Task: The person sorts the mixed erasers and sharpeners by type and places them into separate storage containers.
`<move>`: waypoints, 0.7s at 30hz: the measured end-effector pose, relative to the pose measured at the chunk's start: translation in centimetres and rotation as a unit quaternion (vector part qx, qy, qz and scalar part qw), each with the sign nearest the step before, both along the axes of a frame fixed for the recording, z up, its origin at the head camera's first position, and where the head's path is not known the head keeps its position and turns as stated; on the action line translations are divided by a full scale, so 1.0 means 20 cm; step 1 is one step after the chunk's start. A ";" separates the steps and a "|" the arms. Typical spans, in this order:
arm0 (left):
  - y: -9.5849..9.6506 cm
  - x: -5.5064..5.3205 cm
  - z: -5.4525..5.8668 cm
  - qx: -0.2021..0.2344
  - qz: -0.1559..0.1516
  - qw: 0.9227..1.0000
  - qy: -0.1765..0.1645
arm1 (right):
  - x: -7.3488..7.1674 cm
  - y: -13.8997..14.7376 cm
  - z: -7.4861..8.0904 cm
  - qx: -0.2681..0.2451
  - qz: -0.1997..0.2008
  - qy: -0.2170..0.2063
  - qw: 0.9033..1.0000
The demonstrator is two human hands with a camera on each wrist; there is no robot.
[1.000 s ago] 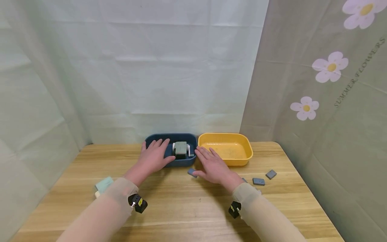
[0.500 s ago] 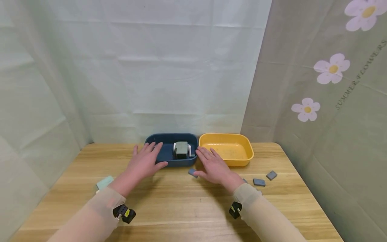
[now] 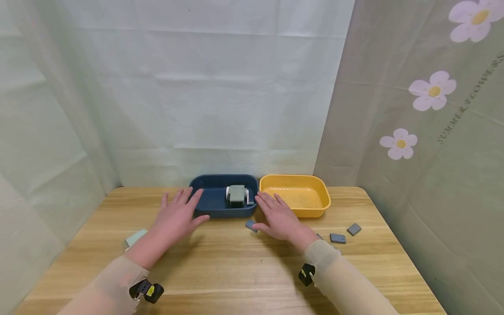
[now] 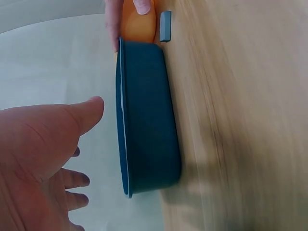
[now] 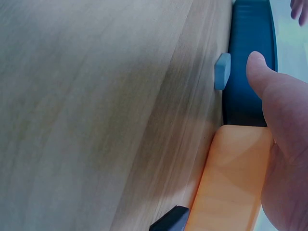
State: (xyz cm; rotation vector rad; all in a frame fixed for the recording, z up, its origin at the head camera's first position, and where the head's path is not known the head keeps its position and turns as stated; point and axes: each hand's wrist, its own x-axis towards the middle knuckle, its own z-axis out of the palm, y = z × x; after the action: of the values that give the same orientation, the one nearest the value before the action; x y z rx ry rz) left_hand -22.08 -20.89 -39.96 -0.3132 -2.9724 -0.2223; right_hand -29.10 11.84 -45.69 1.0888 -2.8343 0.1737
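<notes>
My left hand (image 3: 175,221) hovers by the left end of a dark blue tray (image 3: 224,213), fingers spread and nothing in them. In the left wrist view its thumb and fingertips are apart from the tray wall (image 4: 149,120). A grey-green pencil sharpener with a white crank (image 3: 237,195) stands inside the tray, toward its right end. My right hand (image 3: 280,218) lies with straight fingers over the spot where the blue tray meets a yellow tray (image 3: 313,212), fingertips right at the rims. Below its thumb is a small blue-grey block (image 3: 251,225), partly covered in the head view.
More blue-grey blocks, one flat block (image 3: 337,238) and another (image 3: 354,229), lie on the wooden table (image 3: 236,280) at the right. A pale green block (image 3: 135,237) sits at the left, partly behind my forearm. A light curtain (image 3: 220,96) hangs behind the trays.
My left hand has drawn back left and toward me, from over the blue tray to beside its left end. The right hand keeps its place at the rims.
</notes>
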 end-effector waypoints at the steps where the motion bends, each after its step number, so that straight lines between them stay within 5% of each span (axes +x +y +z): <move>1: -0.01 0.01 0.00 -0.003 0.000 1.000 0.002 | 0.00 0.00 0.00 0.000 0.000 0.001 1.000; 21: -0.17 0.17 -0.03 0.000 -0.001 1.000 0.026 | 0.01 0.00 0.00 -0.001 0.001 -0.002 1.000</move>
State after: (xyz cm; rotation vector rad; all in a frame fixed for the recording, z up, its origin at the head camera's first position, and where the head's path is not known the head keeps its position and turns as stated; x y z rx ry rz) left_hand -18.61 -24.34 -40.59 -0.3166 -2.9217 -0.2105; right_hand -28.98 11.86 -45.68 1.0936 -2.8359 0.1783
